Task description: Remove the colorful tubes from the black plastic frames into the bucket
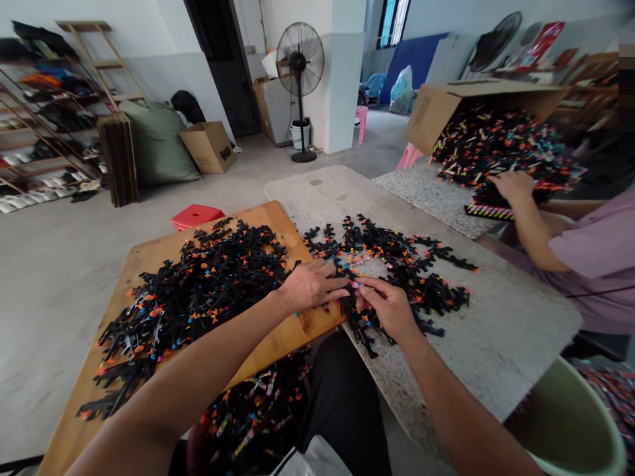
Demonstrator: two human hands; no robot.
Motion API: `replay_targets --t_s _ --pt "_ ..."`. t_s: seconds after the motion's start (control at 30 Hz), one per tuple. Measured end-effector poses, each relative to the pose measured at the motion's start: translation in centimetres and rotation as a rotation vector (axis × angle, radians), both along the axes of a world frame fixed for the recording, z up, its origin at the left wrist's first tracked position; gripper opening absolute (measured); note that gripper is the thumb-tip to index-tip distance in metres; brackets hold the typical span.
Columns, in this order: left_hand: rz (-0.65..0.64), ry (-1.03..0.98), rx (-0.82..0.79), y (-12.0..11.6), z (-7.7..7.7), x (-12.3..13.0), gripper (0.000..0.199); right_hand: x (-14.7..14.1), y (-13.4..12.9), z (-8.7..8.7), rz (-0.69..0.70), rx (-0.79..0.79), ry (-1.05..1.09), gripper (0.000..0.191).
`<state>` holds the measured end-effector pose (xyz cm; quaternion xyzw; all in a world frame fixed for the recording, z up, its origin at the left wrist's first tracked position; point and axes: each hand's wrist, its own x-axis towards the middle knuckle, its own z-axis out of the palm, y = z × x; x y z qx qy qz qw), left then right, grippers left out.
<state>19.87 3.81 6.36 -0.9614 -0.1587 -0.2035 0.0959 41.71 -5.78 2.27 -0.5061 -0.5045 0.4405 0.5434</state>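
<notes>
My left hand (312, 286) reaches over the wooden board's right edge, its fingers bent and close together. What it grips, if anything, is hidden beneath the fingers. My right hand (391, 309) meets it fingertip to fingertip, pinching a small pink-and-white plastic piece (354, 284). Around both hands lie black toy guns with orange tips. One large heap of toy guns (218, 271) covers the wooden board (292, 231); a looser pile of toy guns (421, 284) spreads over the speckled stone table (496, 330). Tiny coloured pieces (358, 259) are scattered just beyond my fingers.
At the right, a co-worker's hand (513, 188) touches toy parts spilling from a tipped cardboard box (434, 119). Below the board, more toy pieces (262, 403) lie beside my leg. A green tub (570, 423), red stool (197, 215) and standing fan (299, 63) surround the tables.
</notes>
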Motion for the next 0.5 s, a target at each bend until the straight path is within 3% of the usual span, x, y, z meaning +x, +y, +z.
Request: replay_targets --t_s 0.13,0.33,0.5 --pt "0.003 0.041 -0.011 -0.3 0.6 0.0 0.045 0.2 -0.3 0.3 0.005 0.025 -0.088 0.036" --pt "0.073 0.028 -0.053 -1.3 0.5 -0.8 0.044 -0.2 -0.7 1.0 0.051 0.255 -0.328 0.025" --pt "0.151 0.038 -0.124 -3.4 -0.5 -2.5 0.042 -2.2 -2.0 0.3 0.148 0.128 -0.202 0.026"
